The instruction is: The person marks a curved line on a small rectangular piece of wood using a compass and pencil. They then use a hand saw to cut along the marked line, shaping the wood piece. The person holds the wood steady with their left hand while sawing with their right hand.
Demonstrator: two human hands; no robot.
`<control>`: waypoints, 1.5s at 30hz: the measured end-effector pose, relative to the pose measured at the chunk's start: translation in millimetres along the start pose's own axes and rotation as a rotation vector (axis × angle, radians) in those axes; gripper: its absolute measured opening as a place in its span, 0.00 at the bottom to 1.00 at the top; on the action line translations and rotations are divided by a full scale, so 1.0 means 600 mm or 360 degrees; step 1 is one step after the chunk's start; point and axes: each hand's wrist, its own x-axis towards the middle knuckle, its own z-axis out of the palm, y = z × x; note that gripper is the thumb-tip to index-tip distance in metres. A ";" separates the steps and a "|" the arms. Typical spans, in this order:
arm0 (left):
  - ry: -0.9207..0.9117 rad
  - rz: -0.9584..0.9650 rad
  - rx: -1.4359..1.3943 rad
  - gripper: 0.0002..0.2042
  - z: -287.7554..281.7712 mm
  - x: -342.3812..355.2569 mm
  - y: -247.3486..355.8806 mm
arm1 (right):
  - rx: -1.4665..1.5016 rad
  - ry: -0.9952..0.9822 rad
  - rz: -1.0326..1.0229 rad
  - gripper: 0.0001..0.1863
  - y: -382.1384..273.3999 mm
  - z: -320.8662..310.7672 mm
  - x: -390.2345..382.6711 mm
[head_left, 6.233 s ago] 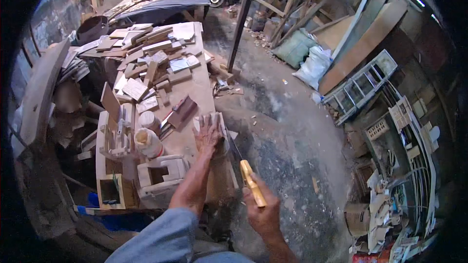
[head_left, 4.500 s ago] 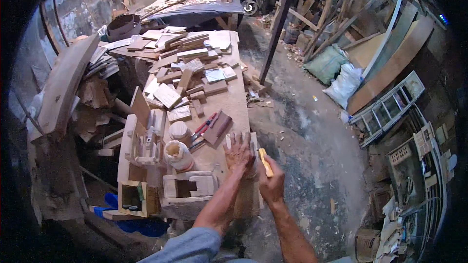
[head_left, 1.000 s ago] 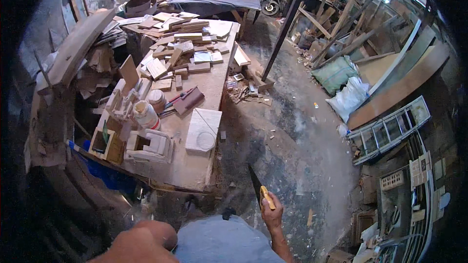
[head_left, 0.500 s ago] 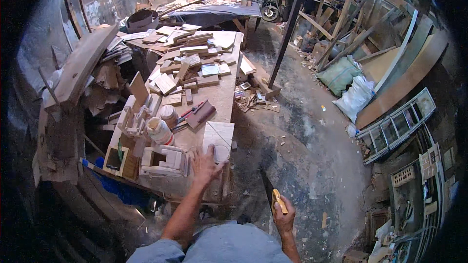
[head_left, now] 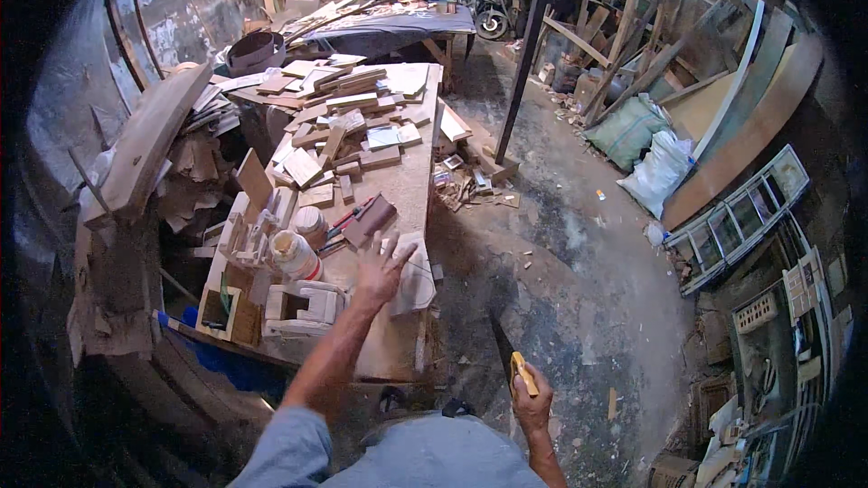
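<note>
A wooden workbench (head_left: 414,185) takes up the middle, dusty and crowded, with a heap of wood offcuts (head_left: 351,121) over its far half. A ladder-like frame (head_left: 743,218) leans well to the right of the workbench. The hand saw (head_left: 520,372) is off the workbench's near right corner, its dark blade angled up toward it. On the workbench's near end sits a pale wooden block (head_left: 318,305) with a square opening; a pale board (head_left: 417,284) lies at the workbench's right edge. Over that board's left side the left hand (head_left: 380,273) spreads its fingers; I cannot tell whether it touches. Beside the workbench, the right hand (head_left: 532,400) wraps around the saw's yellow handle. On the workbench, beyond the block, stands an open jar (head_left: 296,257).
</note>
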 end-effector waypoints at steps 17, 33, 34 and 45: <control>-0.0425 0.0552 -0.0186 0.56 -0.032 0.032 0.010 | -0.0070 0.0183 0.0044 0.23 0.069 -0.027 -0.036; -0.0211 -0.0361 -0.0813 0.61 0.005 -0.042 0.033 | 0.0294 0.0003 -0.0102 0.27 -0.044 -0.017 0.005; -0.0217 -0.0362 -0.0803 0.61 0.008 -0.044 0.030 | 0.0376 -0.0043 -0.0031 0.26 -0.074 -0.014 0.006; -0.0069 -0.0402 -0.0742 0.62 0.016 -0.050 0.042 | 0.0276 -0.0144 -0.0398 0.27 -0.179 0.029 0.002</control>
